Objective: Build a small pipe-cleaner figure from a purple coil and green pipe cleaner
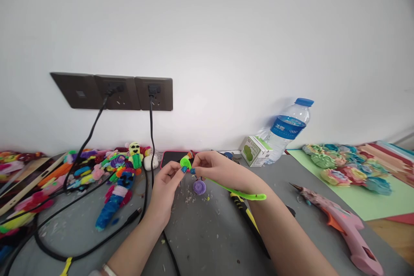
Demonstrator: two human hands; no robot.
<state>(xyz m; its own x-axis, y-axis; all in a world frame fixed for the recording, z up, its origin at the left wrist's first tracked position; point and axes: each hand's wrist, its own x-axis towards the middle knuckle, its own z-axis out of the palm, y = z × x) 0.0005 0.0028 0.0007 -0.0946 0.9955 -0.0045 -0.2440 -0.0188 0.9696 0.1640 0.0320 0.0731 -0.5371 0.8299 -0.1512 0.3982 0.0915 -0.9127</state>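
A bright green pipe cleaner (247,196) is held between both hands over the middle of the grey table. Its near end is curled into a small green loop, and the long tail runs right, across my right forearm. My left hand (170,181) pinches the loop between thumb and fingertips. Close beside it, my right hand (208,166) has its fingers closed on the strand, thumb meeting the left thumb. Just below the hands lies a purple coil (199,187). An orange and green piece shows behind the fingertips, partly hidden.
Colourful pipe-cleaner pieces (84,172) and black cables (90,246) lie left. A pink glue gun (346,224) rests right, near a water bottle (286,131), a small box (255,151) and fabric-like flowers (352,174). A yellow-black tool (248,217) is partly beneath my right forearm.
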